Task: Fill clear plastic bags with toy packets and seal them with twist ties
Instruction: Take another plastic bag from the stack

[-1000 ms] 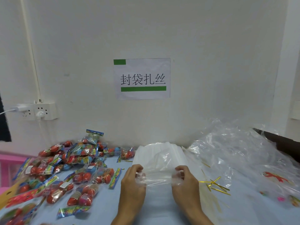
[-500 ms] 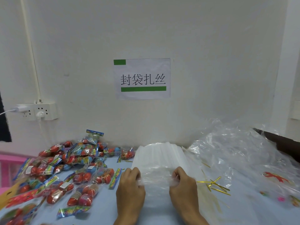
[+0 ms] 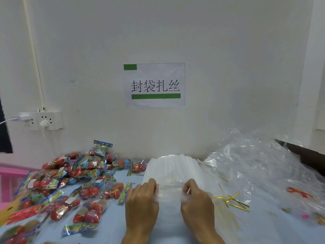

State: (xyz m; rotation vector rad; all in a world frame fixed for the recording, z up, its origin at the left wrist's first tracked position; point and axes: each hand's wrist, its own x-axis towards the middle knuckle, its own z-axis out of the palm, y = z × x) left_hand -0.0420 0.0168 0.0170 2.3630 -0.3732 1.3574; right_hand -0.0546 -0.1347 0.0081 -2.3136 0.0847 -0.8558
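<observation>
- L hand point(image 3: 141, 199) & R hand point(image 3: 197, 199): fingers pinch near edge of top clear bag point(image 3: 169, 192), mid-bench.
- Toy packets point(image 3: 73, 184) heaped at bench's left edge; twist ties point(image 3: 232, 201) right.

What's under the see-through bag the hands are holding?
A white stack of flat bags lies under the clear bag that the left hand and right hand pinch. The stack hides whatever is below it.

Small packing workstation: printed station sign point(image 3: 154, 85) on bare wall, toy packets point(image 3: 73, 180) heaped (bulk), clear bag stack point(image 3: 173, 166).
</observation>
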